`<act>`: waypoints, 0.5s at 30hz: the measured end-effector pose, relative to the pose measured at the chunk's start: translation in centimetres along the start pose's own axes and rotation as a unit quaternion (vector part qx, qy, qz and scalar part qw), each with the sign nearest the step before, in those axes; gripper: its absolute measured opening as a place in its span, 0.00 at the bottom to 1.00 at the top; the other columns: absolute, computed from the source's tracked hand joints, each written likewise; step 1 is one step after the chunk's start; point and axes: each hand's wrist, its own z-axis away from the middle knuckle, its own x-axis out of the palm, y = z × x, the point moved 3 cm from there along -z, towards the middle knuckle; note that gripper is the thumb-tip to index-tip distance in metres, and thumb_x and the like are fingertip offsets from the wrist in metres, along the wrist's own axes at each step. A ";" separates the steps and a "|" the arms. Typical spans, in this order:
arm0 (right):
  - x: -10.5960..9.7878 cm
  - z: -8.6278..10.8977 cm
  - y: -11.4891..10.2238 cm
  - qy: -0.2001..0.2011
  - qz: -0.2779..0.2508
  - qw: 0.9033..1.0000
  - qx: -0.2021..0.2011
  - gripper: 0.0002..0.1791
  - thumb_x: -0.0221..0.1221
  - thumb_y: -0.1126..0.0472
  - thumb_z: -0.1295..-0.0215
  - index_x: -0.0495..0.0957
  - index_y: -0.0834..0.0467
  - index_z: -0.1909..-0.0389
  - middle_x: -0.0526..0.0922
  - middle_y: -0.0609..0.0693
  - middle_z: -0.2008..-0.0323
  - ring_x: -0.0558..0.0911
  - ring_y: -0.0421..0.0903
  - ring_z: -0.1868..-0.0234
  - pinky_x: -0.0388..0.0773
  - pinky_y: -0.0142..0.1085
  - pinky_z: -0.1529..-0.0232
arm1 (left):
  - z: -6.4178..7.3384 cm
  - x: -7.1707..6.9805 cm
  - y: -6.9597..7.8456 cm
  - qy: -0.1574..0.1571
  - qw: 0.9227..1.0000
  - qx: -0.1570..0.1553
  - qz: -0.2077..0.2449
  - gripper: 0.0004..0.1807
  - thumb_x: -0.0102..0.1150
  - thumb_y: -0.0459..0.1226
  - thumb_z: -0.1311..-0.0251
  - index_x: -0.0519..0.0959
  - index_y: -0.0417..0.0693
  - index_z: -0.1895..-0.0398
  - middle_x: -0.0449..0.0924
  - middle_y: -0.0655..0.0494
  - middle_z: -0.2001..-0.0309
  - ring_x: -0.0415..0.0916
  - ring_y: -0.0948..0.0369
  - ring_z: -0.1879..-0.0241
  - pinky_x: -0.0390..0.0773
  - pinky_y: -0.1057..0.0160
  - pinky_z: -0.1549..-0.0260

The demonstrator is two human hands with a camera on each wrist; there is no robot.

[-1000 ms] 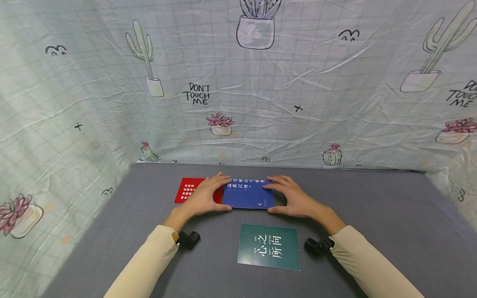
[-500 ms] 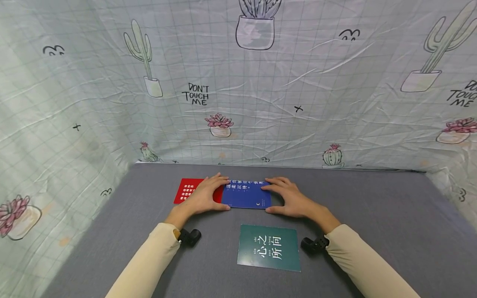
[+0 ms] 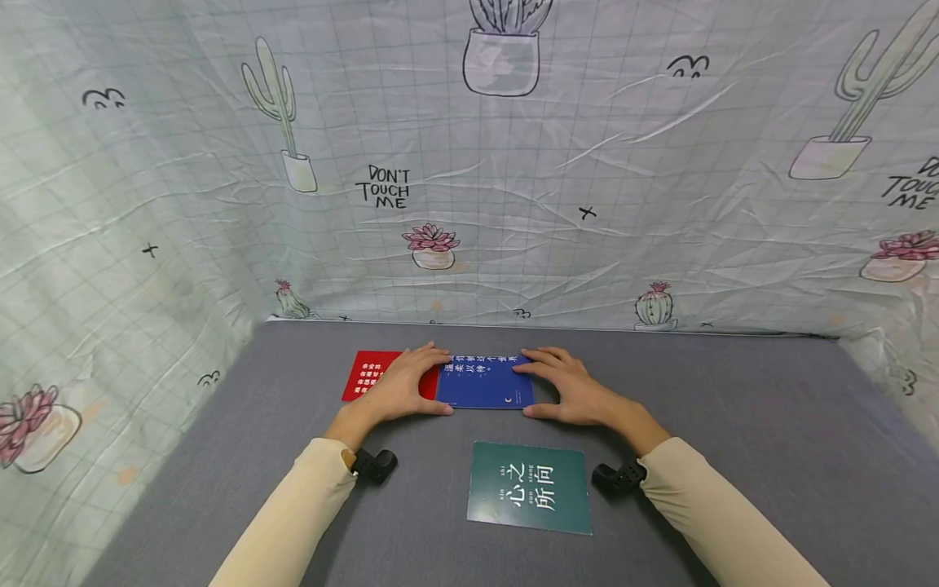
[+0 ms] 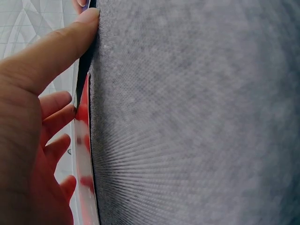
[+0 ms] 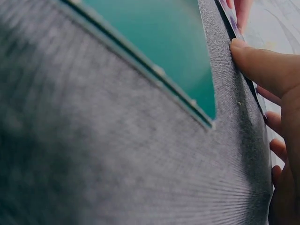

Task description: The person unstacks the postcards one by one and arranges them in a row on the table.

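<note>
At either end of the blue card point(image 3: 487, 387), left hand point(image 3: 400, 386) and right hand point(image 3: 582, 395) gripping it between them, red card point(image 3: 364, 375) just left of it, green card point(image 3: 529, 487) on its near side

Grey tabletop point(image 3: 704, 440), woven texture up close. Directly on it: red card point(image 3: 367, 373) toward far edge, left; teal card point(image 3: 528, 487), white lettering, flat, nearer. Blue card point(image 3: 484, 387) just right of red, full contact with surface unclear.

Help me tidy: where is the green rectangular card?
In the head view, the green card lies right of centre on the grey tabletop, nearer the camera than the blue rectangular card.
</note>
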 end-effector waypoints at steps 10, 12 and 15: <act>0.0 0.0 0.0 -0.002 -0.003 1.000 -0.003 0.37 0.62 0.41 0.42 0.68 0.52 0.34 0.59 0.55 0.29 0.52 0.60 0.29 0.49 0.65 0.38 | -0.1 0.0 0.2 -0.008 1.000 0.003 -0.010 0.46 0.69 0.53 0.55 0.65 0.45 0.32 0.61 0.49 0.31 0.46 0.51 0.28 0.40 0.44 0.32; 0.0 0.0 0.1 -0.001 -0.001 1.000 -0.005 0.36 0.61 0.41 0.41 0.68 0.52 0.34 0.58 0.55 0.29 0.52 0.60 0.29 0.49 0.65 0.38 | -0.1 0.0 0.2 -0.010 1.000 0.004 -0.008 0.46 0.69 0.53 0.55 0.65 0.44 0.32 0.61 0.49 0.31 0.46 0.50 0.28 0.40 0.44 0.32; 0.0 0.1 0.2 0.000 0.001 1.000 -0.006 0.35 0.61 0.42 0.40 0.69 0.52 0.34 0.59 0.55 0.29 0.52 0.60 0.29 0.50 0.65 0.38 | 0.0 0.0 0.3 -0.014 1.000 0.006 -0.008 0.46 0.68 0.52 0.55 0.65 0.44 0.32 0.60 0.48 0.30 0.46 0.50 0.28 0.40 0.45 0.32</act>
